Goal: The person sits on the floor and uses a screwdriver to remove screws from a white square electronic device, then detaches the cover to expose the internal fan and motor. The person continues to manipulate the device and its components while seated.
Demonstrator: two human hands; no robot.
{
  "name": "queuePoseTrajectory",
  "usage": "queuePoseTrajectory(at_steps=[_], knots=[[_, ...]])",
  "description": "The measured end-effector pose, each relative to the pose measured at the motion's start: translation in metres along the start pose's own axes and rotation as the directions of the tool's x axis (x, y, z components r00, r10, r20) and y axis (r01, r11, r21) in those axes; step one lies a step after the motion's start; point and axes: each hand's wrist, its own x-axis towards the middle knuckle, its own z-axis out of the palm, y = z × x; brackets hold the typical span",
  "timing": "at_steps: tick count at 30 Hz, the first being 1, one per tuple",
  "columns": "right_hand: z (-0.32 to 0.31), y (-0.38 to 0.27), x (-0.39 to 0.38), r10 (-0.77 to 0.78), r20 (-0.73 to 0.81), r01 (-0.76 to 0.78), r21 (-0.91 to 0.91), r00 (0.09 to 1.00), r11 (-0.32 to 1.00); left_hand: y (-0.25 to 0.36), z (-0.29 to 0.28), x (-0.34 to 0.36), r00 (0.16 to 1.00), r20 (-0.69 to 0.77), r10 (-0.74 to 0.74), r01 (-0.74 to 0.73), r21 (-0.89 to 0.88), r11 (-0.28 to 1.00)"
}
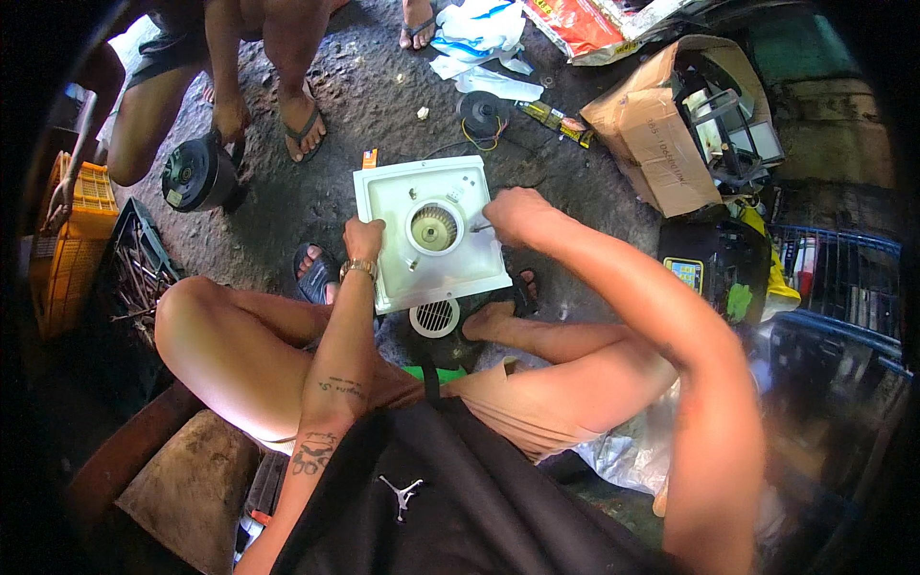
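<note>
A white square fan housing (393, 254) with a round centre opening and a ribbed blower wheel (433, 226) lies between my legs. My left hand (364, 238) grips its left edge, fingers closed round it. My right hand (517, 216) is closed on a thin tool (481, 227) at the housing's right side; the tool's tip is hard to make out. A round white slotted grille (434, 318) lies just below the housing. A black motor part with wires (483, 113) rests on the ground beyond it.
A co-worker's hand (230, 123) holds a black round part (187, 177) at upper left. Around me are orange crates (48, 244), a green crate of metal rods (139, 249), a cardboard box (642, 144), plastic wrappers (479, 34), a black case (714, 259) and wire racks (834, 264).
</note>
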Motion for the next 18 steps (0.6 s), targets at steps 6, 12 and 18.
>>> queuePoseTrajectory(at_steps=[6,12,18], knots=[[0.037,0.013,0.014,0.189,0.281,-0.323,0.577,0.941,0.75,0.082,0.008,0.029,0.917,0.326,0.23,-0.339,0.334,0.88],[0.102,-0.006,-0.03,0.25,0.424,-0.476,0.853,0.871,0.214,0.144,0.061,0.025,0.839,0.463,0.285,-0.513,0.498,0.699],[0.107,-0.023,-0.022,0.222,0.428,-0.466,0.871,0.876,0.158,0.121,0.057,0.048,0.802,0.493,0.336,-0.574,0.485,0.66]])
